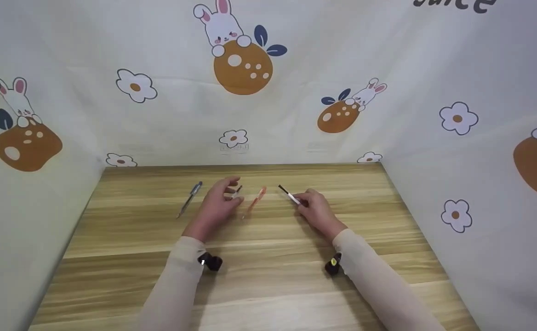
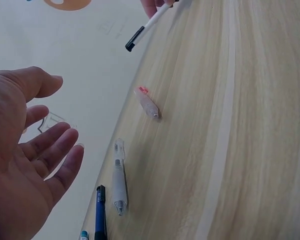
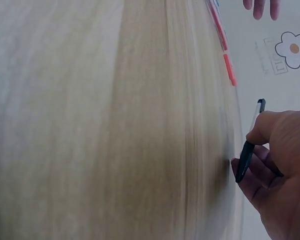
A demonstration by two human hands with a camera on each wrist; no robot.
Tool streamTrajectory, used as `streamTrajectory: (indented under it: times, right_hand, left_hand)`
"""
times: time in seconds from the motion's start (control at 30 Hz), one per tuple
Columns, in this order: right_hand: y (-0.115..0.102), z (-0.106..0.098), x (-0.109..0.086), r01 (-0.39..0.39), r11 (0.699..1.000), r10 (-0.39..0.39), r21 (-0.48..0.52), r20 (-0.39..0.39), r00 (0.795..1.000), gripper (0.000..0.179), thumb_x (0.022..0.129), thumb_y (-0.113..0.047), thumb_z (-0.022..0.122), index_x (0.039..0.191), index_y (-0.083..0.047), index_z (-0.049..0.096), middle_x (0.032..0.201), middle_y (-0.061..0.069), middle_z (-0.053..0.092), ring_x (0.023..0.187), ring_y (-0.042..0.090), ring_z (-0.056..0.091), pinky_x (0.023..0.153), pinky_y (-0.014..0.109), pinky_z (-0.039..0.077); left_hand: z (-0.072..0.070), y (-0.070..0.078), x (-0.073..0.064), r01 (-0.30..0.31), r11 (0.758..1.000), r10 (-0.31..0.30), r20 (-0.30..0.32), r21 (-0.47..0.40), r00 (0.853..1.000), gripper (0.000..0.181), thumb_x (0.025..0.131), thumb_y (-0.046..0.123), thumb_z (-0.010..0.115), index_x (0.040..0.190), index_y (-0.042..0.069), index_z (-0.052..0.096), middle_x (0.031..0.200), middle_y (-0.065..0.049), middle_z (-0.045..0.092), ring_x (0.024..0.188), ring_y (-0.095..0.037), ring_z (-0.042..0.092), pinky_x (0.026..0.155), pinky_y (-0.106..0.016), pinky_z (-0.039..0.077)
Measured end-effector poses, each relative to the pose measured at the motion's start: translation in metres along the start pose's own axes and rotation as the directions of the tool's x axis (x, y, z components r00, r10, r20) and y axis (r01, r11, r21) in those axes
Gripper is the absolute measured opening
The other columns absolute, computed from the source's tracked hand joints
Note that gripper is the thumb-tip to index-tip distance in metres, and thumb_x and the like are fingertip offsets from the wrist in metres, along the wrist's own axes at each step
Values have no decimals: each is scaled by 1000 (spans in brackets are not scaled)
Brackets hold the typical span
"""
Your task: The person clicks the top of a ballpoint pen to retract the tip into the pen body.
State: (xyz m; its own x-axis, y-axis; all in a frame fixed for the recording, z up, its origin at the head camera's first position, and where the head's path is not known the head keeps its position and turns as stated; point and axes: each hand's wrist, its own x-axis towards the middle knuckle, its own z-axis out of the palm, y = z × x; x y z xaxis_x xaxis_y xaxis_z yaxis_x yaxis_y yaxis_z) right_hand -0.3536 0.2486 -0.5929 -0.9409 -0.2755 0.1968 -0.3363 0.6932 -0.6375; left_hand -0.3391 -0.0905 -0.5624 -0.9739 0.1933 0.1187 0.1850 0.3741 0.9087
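My right hand (image 1: 318, 210) pinches a white pen with black ends (image 1: 289, 195) between thumb and fingers, its black tip pointing away to the left. In the right wrist view the same pen's dark end pokes out below the thumb. My left hand (image 1: 216, 204) has its fingers spread loosely over the table and holds nothing. Under it lies a clear pen (image 2: 119, 185), partly hidden by the fingers in the head view. Between the hands rests an orange-red pen (image 1: 255, 201). A blue pen (image 1: 189, 200) lies left of the left hand.
The pens lie on a wood-grain table (image 1: 268, 276), toward its back edge. Pale cloth walls (image 1: 172, 115) with rabbit and flower prints surround it on the back and both sides. A small teal-tipped thing (image 2: 84, 235) shows at the left wrist view's bottom edge.
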Motion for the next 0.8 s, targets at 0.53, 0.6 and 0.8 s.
streamTrajectory:
  times: [0.53,0.6,0.8]
  right_hand:
    - [0,8,3,-37,999,37,25,-10,999,29,90,6,74,116,-3,85,87,2,61,82,18,54,76,36,48]
    - [1,9,3,-60,997,60,49,-4,998,29,91,6,74,116,-3,86,88,2,63,82,18,54,77,35,48]
    - [4,10,3,-87,990,87,107,4,996,28,93,6,75,118,-3,85,90,3,65,85,18,57,80,35,51]
  left_hand:
    - [-3,0,-1,28,1000,-28,8,0,1000,63,103,9,75,162,8,52,159,-20,55,139,-36,59,115,-49,52]
    - [-3,-1,-2,36,999,-36,8,8,999,63,104,10,74,162,9,51,159,-18,55,138,-35,59,115,-49,52]
    - [-4,-3,-3,47,999,-47,12,9,999,61,105,12,74,162,8,52,159,-18,54,138,-33,59,115,-49,52]
